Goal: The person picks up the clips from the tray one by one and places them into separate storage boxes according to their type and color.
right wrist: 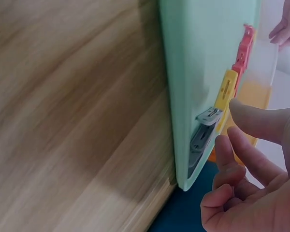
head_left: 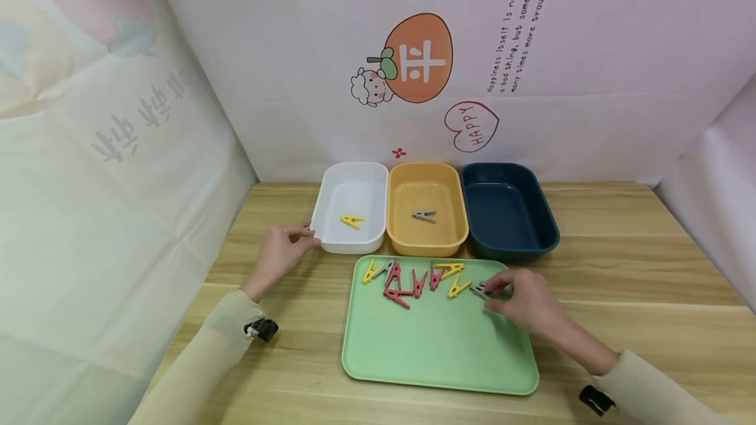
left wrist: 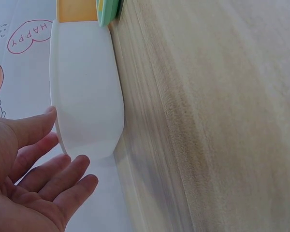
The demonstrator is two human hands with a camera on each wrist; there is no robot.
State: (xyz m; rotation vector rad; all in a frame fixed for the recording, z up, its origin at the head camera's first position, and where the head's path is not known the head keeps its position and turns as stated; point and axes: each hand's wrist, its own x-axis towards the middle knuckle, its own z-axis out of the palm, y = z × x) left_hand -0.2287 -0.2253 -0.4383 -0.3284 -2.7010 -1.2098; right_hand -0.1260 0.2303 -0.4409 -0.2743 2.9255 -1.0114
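My right hand (head_left: 522,297) hovers over the right side of the green tray (head_left: 437,353), thumb and forefinger apart beside a grey clothespin (head_left: 479,290). In the right wrist view a gap shows between thumb and fingers, and the grey clothespin (right wrist: 203,135) lies on the tray beyond them. Several red clothespins (head_left: 419,284) and yellow clothespins (head_left: 458,289) lie along the tray's far edge, with another grey one among them. At the near left corner of the white container (head_left: 354,248), my left hand (head_left: 280,251) touches the rim with loosely bent fingers.
The white container holds one yellow clothespin (head_left: 352,221). Beside it, a yellow container (head_left: 428,248) holds a grey clothespin (head_left: 424,216), and a dark blue container (head_left: 514,254) stands to the right. A printed cloth (head_left: 313,84) hangs behind the wooden table (head_left: 620,267).
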